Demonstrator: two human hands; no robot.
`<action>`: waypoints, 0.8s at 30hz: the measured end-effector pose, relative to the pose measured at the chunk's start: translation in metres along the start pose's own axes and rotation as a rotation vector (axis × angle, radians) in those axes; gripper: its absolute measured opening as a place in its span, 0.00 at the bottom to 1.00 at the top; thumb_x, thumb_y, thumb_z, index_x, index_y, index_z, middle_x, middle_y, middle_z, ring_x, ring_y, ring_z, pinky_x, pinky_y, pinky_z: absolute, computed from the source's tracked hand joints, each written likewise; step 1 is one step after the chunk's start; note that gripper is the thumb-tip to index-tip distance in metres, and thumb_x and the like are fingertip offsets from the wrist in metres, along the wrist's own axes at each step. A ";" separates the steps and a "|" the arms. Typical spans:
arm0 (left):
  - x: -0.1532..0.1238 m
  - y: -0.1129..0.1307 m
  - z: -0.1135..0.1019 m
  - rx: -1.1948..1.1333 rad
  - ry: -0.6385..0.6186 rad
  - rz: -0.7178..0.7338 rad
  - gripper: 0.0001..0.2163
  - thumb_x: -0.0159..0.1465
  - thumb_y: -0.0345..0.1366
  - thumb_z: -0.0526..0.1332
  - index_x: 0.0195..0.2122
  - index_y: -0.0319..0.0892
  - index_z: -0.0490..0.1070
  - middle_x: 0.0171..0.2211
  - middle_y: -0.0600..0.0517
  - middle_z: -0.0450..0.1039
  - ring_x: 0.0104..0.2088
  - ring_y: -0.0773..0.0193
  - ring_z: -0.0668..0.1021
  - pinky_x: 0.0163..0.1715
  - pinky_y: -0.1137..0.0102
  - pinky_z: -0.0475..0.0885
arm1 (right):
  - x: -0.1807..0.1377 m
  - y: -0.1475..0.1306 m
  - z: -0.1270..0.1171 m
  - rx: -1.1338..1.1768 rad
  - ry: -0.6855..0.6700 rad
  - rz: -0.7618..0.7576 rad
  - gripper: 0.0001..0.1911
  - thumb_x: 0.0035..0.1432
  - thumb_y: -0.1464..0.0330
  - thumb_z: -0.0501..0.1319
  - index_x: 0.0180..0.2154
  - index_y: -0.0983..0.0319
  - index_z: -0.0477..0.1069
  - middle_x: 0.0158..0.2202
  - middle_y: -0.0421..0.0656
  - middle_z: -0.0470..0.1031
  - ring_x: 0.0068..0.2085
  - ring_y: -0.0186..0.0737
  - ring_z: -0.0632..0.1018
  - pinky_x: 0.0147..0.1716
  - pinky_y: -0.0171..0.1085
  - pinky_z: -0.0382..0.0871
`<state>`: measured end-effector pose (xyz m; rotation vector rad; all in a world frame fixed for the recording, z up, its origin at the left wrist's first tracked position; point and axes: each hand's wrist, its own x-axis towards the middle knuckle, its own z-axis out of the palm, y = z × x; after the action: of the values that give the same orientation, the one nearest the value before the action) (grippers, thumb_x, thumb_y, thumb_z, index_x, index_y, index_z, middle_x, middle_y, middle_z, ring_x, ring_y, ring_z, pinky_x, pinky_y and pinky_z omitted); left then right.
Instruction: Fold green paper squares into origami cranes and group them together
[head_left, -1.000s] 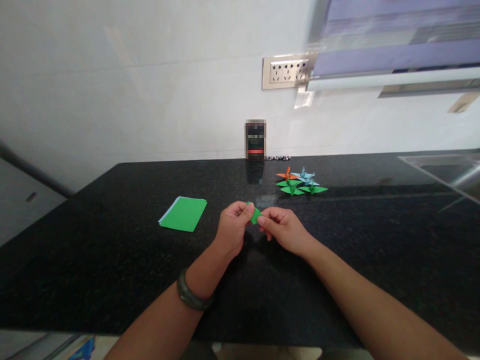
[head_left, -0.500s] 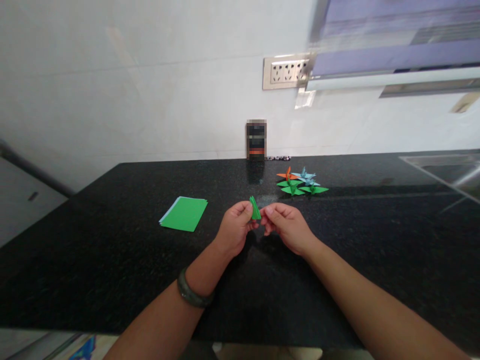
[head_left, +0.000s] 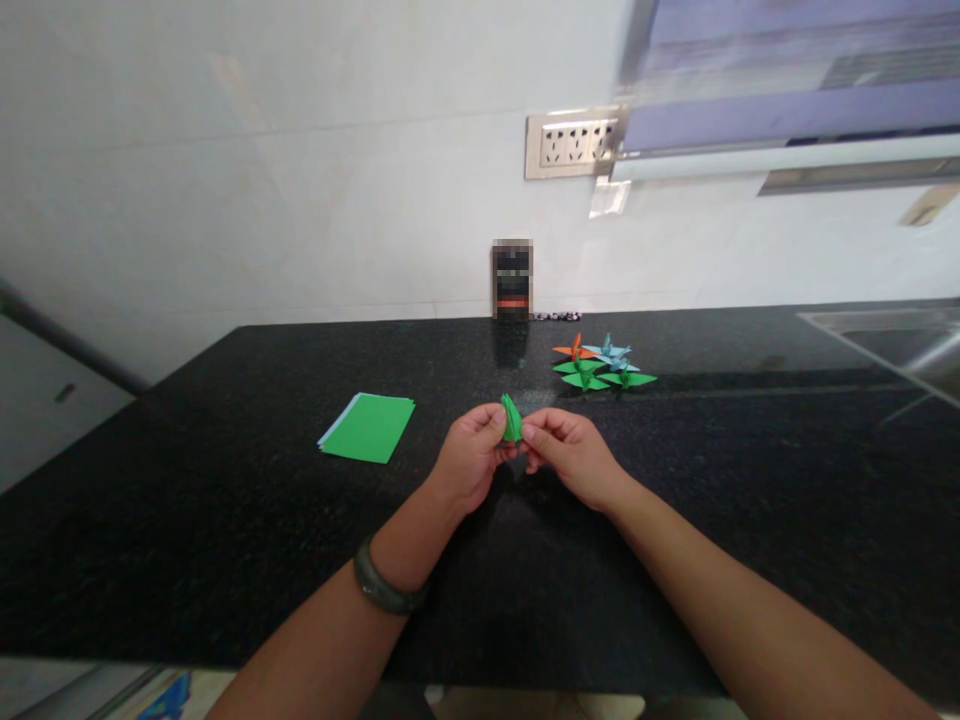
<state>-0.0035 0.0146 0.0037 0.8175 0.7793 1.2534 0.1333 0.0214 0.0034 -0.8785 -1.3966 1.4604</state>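
Observation:
Between my two hands, just above the dark counter, is a small piece of folded green paper (head_left: 511, 420), narrow and pointed at the top. My left hand (head_left: 472, 455) pinches its left side with the thumb in front. The fingertips of my right hand (head_left: 566, 450) grip its lower right edge. Parts of the folds are hidden behind my fingers. Beyond my right hand stands a group of folded paper cranes: an orange crane (head_left: 576, 350), light blue ones (head_left: 611, 352) and green ones (head_left: 628, 379).
A stack of square paper (head_left: 367, 428), green on top, lies left of my hands. A blurred dark box (head_left: 513, 280) stands against the wall beside a beaded string (head_left: 559, 317). At the right is a metal-rimmed recess (head_left: 900, 340) in the black counter (head_left: 225, 520).
My right hand has moved slightly left and its fingertips now grip the green paper's lower edge. The folded paper looks a little wider, its layers spread.

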 end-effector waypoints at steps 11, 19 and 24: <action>0.002 -0.003 0.001 0.380 0.239 0.257 0.10 0.50 0.39 0.66 0.30 0.39 0.73 0.24 0.54 0.72 0.24 0.70 0.72 0.25 0.75 0.68 | 0.003 0.004 -0.002 -0.335 0.275 -0.151 0.09 0.49 0.64 0.60 0.23 0.62 0.64 0.17 0.35 0.64 0.19 0.30 0.65 0.20 0.31 0.59; 0.000 -0.003 0.000 0.781 0.146 0.413 0.06 0.51 0.33 0.63 0.30 0.38 0.76 0.29 0.49 0.77 0.28 0.65 0.76 0.30 0.70 0.71 | 0.002 0.008 -0.005 -0.702 0.378 -0.390 0.08 0.52 0.69 0.58 0.22 0.62 0.67 0.19 0.37 0.65 0.23 0.31 0.66 0.23 0.31 0.59; -0.001 -0.004 -0.002 0.875 0.152 0.492 0.05 0.53 0.32 0.61 0.30 0.38 0.75 0.26 0.51 0.75 0.24 0.67 0.75 0.24 0.74 0.69 | -0.001 0.002 -0.005 -0.781 0.306 -0.520 0.05 0.53 0.72 0.58 0.25 0.63 0.69 0.21 0.39 0.67 0.24 0.32 0.68 0.24 0.31 0.61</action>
<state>-0.0034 0.0136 -0.0008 1.7109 1.3373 1.4079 0.1378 0.0219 0.0006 -1.0379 -1.7978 0.3480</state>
